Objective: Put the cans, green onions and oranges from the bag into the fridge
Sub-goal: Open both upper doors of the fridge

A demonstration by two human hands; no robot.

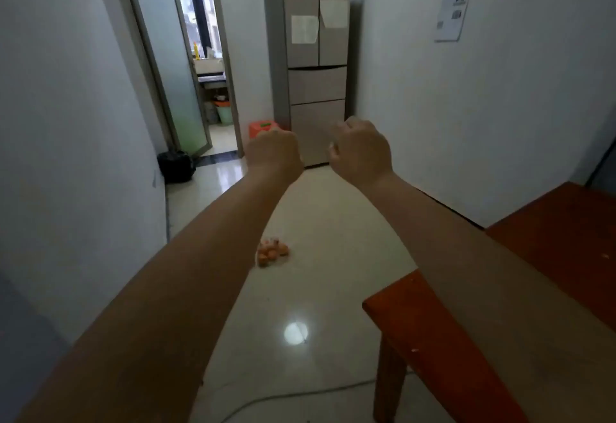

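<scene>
A tall beige fridge stands against the far wall with all its doors and drawers shut and two paper sheets stuck on the upper doors. A clear bag of oranges lies on the tiled floor, partly hidden by my left forearm. Both my arms reach out toward the fridge. My left hand is closed in a fist with nothing in it. My right hand is also closed in a fist and holds nothing. No cans or green onions show.
A red-brown wooden table fills the lower right. A red stool sits left of the fridge. A black bag rests by the left wall. An open glass door leads to a kitchen. A white cable crosses the floor.
</scene>
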